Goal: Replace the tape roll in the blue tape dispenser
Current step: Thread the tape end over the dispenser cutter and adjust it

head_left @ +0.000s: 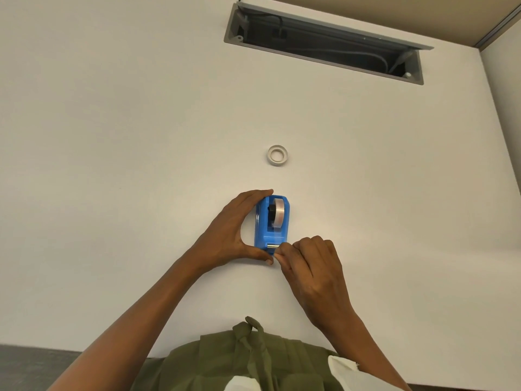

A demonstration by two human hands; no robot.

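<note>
I see my left hand (228, 230) curled round the left side of the blue plastic tape dispenser (271, 225), fingers over its far end and thumb against its near end, gripping it. My right hand (310, 266) is closed in a pinch at the dispenser's near end, beside the small metal cutter bar (273, 245); thumb and forefinger seem to hold the end of the clear tape, though the strip itself is too faint to make out. The dispenser stands on the white table (112, 136), near the middle of its near edge, its length running away from me.

One roll of clear tape (277, 210) sits upright in the dispenser's well, on a dark hub. A second roll, a flat whitish ring of tape (277, 155), lies on the table beyond the dispenser, apart from it, towards the table's middle. Nothing lies between the two.

Towards the far right corner, one long grey cable hatch (324, 42) is set into the table with its lid raised; dark and pale cables lie inside. At the near edge I see an olive green garment (239, 359) with white sleeves.
</note>
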